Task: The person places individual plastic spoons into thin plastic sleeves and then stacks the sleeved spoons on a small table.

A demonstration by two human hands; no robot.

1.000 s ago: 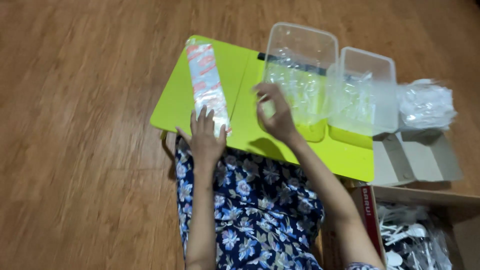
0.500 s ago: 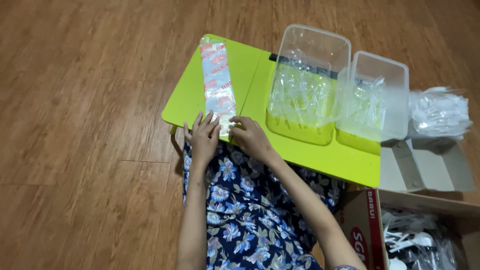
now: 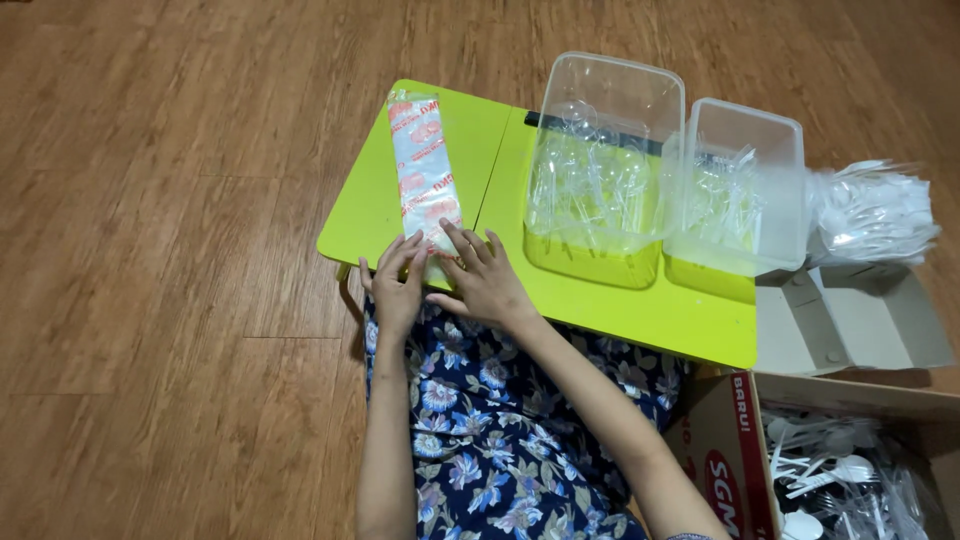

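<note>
A bare wooden floor (image 3: 170, 250) fills the left of the view. On it stands a low lime-green table (image 3: 640, 315), its near edge over the lap of a person in a dark blue flowered garment (image 3: 480, 450). At the table's left part lies a long, narrow clear plastic packet (image 3: 424, 170) with red and white print, running from the far edge toward the near edge. The left hand (image 3: 397, 285) rests at the packet's near end, fingers stretched out flat and pressing on the wrapper rather than closed around it. Just to its right, the right hand (image 3: 485, 280) lies the same way, fingers spread and laid on the near end of the packet and the table beside it; the two hands almost touch. Farther right on the table stands a large clear plastic tub (image 3: 600, 170) filled with clear plastic cutlery, and touching its right side is a smaller clear tub (image 3: 740, 190) with similar contents. Right of the table, a bag of white plastic spoons (image 3: 872, 210) lies on an open grey cardboard box (image 3: 850, 320). At the near right, a brown carton (image 3: 730, 450) holds more white plastic cutlery (image 3: 840, 470).
</note>
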